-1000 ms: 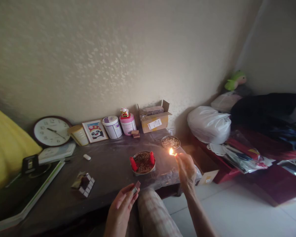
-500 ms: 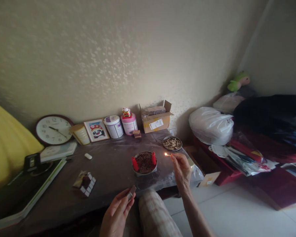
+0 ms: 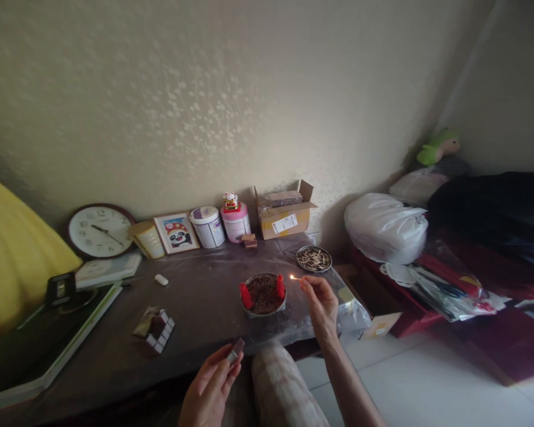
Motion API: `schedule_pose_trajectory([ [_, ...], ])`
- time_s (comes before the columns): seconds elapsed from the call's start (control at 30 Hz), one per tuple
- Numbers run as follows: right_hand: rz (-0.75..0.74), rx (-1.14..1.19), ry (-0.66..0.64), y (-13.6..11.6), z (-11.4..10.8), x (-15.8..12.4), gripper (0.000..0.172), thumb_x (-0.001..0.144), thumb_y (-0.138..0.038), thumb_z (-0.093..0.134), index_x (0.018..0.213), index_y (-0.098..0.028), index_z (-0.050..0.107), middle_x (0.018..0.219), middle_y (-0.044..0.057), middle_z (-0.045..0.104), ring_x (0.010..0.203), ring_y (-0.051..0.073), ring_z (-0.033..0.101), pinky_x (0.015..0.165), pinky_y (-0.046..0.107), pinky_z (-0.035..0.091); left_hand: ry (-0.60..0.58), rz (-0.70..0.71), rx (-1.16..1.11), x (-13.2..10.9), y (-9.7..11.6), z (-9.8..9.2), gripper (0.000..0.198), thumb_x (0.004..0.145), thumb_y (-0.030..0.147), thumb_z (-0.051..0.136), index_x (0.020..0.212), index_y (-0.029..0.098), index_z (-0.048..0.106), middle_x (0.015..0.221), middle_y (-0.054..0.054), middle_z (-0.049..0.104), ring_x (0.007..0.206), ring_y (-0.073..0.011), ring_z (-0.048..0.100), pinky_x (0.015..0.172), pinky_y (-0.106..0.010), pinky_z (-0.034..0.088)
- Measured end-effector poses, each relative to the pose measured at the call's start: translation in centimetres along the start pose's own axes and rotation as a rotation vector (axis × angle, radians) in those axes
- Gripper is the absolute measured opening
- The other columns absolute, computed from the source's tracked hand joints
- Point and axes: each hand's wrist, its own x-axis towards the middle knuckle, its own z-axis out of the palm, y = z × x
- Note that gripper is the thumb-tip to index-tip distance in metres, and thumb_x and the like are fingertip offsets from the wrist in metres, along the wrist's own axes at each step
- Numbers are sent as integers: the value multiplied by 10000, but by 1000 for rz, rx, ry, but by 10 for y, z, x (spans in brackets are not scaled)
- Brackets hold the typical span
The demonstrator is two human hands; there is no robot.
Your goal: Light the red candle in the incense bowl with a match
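Between the thumb and fingers of my right hand is a burning match, its small flame pointing left. The flame is close to the right one of two red candles, a short gap apart from it. Both candles stand in a round bowl filled with dark grains; the left candle leans a little. My left hand is closed around a matchbox at the table's front edge. Behind the bowl, to its right, lies a round dish of matchsticks.
Along the wall stand a clock, a framed panda picture, two round tubs and an open cardboard box. A cube-like block sits on the table's left. White bags are piled at the right.
My right hand has moved left, bringing the burning match nearer to the right candle. My left hand still holds the matchbox in about the same place. The view has shifted slightly.
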Motion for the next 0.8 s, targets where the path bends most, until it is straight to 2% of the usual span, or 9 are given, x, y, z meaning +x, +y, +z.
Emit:
schedule_pose_trajectory([
  [0.17, 36, 47, -26, -3, 4, 1, 250, 692, -404, 760, 746, -179, 666, 709, 22, 690, 635, 157, 623, 604, 283, 518, -6, -9, -21, 0, 0, -3, 400, 543, 409, 877, 856, 178, 784, 908, -89, 801, 890, -221, 720, 823, -286, 572],
  [0.4, 86, 89, -61, -5, 12, 3, 252, 667, -402, 768, 723, -180, 662, 682, 13, 672, 621, 147, 598, 574, 260, 494, -10, -4, -25, -1, 1, -3, 378, 571, 412, 864, 859, 181, 784, 906, -84, 803, 892, -210, 718, 829, -276, 566],
  [0.8, 161, 92, -87, 1, 18, 4, 219, 668, -372, 766, 711, -186, 659, 687, -2, 663, 641, 136, 575, 611, 247, 474, -36, -35, -73, 1, 0, -6, 359, 568, 393, 871, 847, 183, 789, 888, -75, 807, 865, -182, 725, 808, -222, 562],
])
